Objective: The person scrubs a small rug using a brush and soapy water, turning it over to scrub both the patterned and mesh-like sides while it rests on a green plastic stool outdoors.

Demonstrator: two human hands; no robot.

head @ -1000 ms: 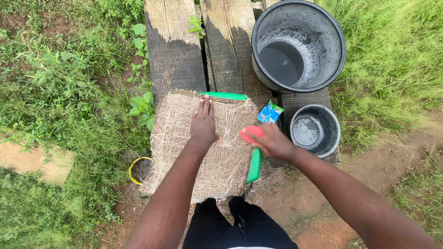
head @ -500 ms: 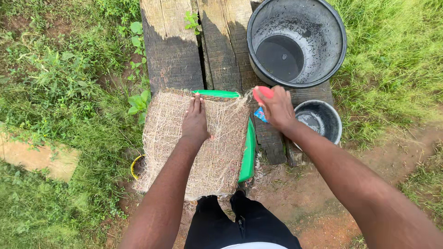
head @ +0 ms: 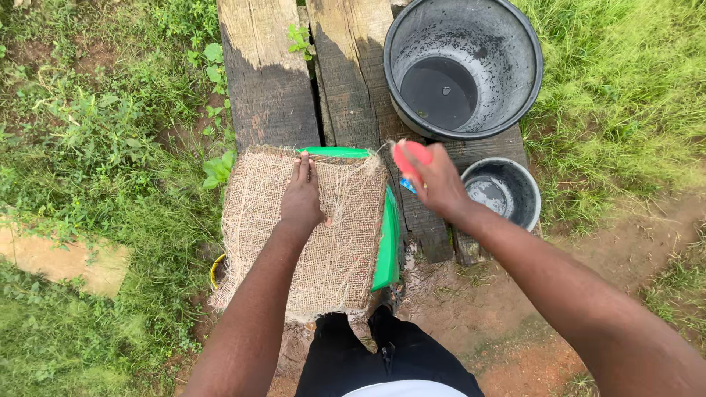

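1. The left hand (head: 301, 197) lies flat, palm down, on a piece of sackcloth (head: 323, 242), its fingers straight and pressed together, pointing to the far edge of the cloth.
2. The sackcloth is spread over a green tray (head: 387, 242), whose rim shows only along the far and right edges. The tray rests on the near end of some weathered wooden planks (head: 272, 81).
3. The right hand (head: 434, 182) hovers just right of the cloth's far right corner, fingers curled around a small pink-red object (head: 412, 154); what the object is cannot be told.
4. A blue packet (head: 407, 185) peeks out from under the right hand, lying on the planks.
5. A large black tub (head: 515, 44) with dark water in it stands on the far right part of the planks. A smaller black bucket (head: 526, 192), also holding a little water, sits just nearer, beside the right wrist.
6. A yellow-rimmed container (head: 215, 269) shows partly under the cloth's near left corner.
7. Grass (head: 95, 132) lies to the left and right, with bare wet soil (head: 471, 309) near right.
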